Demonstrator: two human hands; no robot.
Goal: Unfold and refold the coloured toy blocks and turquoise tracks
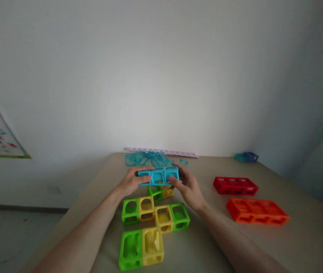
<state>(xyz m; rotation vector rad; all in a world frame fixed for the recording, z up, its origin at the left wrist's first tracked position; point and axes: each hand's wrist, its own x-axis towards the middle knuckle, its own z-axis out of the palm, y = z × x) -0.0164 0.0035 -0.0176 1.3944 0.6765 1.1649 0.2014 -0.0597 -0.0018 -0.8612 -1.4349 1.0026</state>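
Observation:
Between my two hands is a row of three joined blue hollow blocks (158, 176), held level above the table. My left hand (131, 181) grips its left end, thumb across the front. On the right end, my right hand (188, 185) closes with its thumb on the front face. Below and nearer to me lie green and yellow hollow blocks (147, 204), joined in a staggered pattern. Another green and yellow pair (156, 192) sits just under the blue row, partly hidden by it. Closest to me is a green and yellow block piece (142, 247).
On the right side of the table (203, 242) lie a dark red block row (235, 185) and an orange block row (256, 211). Clear blue plastic pieces (144, 158) and a purple patterned strip (161, 151) lie by the wall. A dark purple block (250, 157) sits at the far right corner.

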